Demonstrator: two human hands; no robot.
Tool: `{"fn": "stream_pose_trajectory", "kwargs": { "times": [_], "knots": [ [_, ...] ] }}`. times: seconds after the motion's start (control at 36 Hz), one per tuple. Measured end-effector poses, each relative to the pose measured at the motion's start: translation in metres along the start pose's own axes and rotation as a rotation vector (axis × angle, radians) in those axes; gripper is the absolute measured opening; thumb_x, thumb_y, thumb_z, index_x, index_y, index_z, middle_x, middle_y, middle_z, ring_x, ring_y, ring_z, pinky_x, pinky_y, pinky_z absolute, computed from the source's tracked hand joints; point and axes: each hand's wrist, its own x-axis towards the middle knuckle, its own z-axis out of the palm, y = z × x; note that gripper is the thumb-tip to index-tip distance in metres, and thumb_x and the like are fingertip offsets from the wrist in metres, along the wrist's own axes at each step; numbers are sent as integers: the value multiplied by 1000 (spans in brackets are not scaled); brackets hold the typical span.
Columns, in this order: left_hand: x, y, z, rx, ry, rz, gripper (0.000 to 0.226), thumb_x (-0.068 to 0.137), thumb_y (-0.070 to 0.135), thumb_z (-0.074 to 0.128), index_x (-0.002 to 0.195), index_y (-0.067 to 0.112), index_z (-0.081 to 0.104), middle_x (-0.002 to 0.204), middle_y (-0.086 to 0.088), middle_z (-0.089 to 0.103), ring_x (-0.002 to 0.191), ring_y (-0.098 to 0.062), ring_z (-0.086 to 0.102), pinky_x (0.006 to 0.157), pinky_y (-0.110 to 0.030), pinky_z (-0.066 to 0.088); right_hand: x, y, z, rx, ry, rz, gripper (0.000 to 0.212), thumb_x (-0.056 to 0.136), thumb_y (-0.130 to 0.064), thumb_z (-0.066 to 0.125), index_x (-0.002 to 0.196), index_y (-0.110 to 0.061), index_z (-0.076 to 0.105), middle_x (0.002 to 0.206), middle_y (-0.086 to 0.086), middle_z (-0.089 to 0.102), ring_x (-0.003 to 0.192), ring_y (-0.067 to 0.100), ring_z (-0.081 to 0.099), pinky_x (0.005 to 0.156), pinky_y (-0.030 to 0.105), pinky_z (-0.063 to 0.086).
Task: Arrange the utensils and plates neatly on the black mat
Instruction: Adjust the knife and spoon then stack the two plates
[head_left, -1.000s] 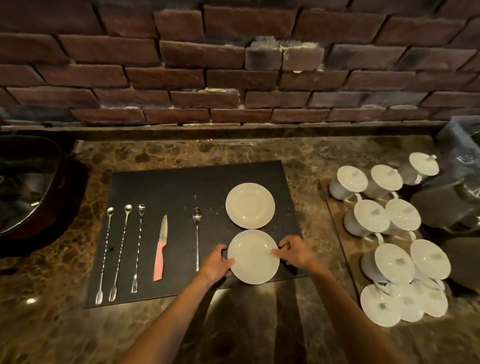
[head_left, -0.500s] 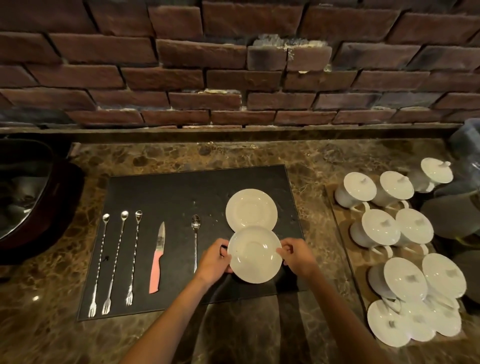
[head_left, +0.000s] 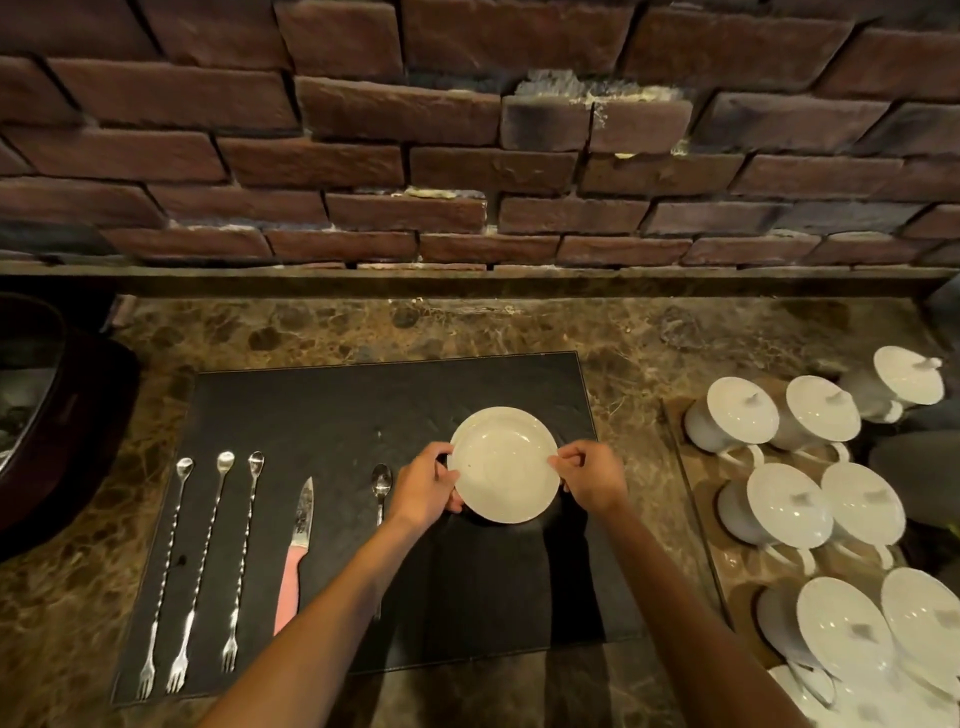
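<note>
Both hands hold one white plate over the right part of the black mat.

The left hand pinches the plate's left rim and the right hand pinches its right rim; a second rim peeks out just behind it, so there seem to be two plates, one over the other. On the black mat, toward its left edge, lie three long twisted fork-spoons side by side, then one pink-handled knife, then one spoon partly hidden by the left forearm. Nine lidded white cups show at the marble surface's right edge.
</note>
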Motion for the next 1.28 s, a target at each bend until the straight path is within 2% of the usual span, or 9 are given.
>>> {"fn": "stream_pose_trajectory", "kwargs": {
  "times": [0.14,0.28,0.36,0.44,0.64,0.72,0.86,1.14,1.28],
  "knots": [
    [13,2,2,58,61,-14,41,97,13,61,136,22,51,82,-5,68,64,-12,68,57,-21,55,6,-1,-1,93,4,-25,16,87,-20,73,73,-20,66,64,-2,67,55,11,60,52,22,45],
    [19,-5,0,140,65,-17,50,99,21,59,147,16,43,80,0,66,71,-11,66,74,-29,52,10,0,-1,181,6,-11,14,85,-17,75,93,-11,66,70,-4,58,73,21,59,78,39,53],
    [21,-6,1,122,9,-33,33,102,21,53,134,13,58,89,0,68,81,-18,70,85,-41,59,10,-2,-1,168,-63,-12,23,91,-17,68,108,-2,68,82,6,62,82,25,61,85,45,54],
    [19,-4,3,93,12,-64,26,102,21,52,124,14,63,92,-2,69,82,-21,72,87,-46,60,7,-5,-1,152,-93,-50,17,94,-14,64,99,0,73,74,4,65,71,19,60,74,38,52],
    [-10,-13,8,93,36,-39,21,101,18,52,117,12,64,81,-3,67,62,-16,64,71,-33,57,-16,10,-6,126,-136,-40,12,93,-15,64,94,-8,74,87,15,73,76,22,65,76,40,56],
    [-32,-25,12,35,17,-29,21,101,15,51,116,10,64,81,-6,66,66,-18,64,73,-41,59,-31,22,-4,97,-141,-37,15,93,-13,63,93,-2,74,89,20,73,76,18,64,76,37,55],
    [-57,-43,17,-15,18,-31,21,101,22,52,117,14,63,86,-9,68,71,-17,63,75,-45,57,-53,34,-1,89,-152,-82,13,93,-4,62,97,0,74,77,4,69,72,17,63,63,18,52],
    [-66,-31,9,55,30,-63,28,103,23,52,127,12,59,95,-4,69,81,-16,67,77,-32,57,-64,20,-2,122,-153,43,21,95,-13,63,101,5,70,88,25,70,81,26,64,88,50,54],
    [-80,-11,-11,100,139,47,34,102,19,53,134,9,59,125,-12,66,114,-24,62,104,-35,46,-78,-4,-13,-204,40,-59,39,96,-30,58,123,-3,62,111,16,71,102,31,66,83,33,48]
  ]
}}
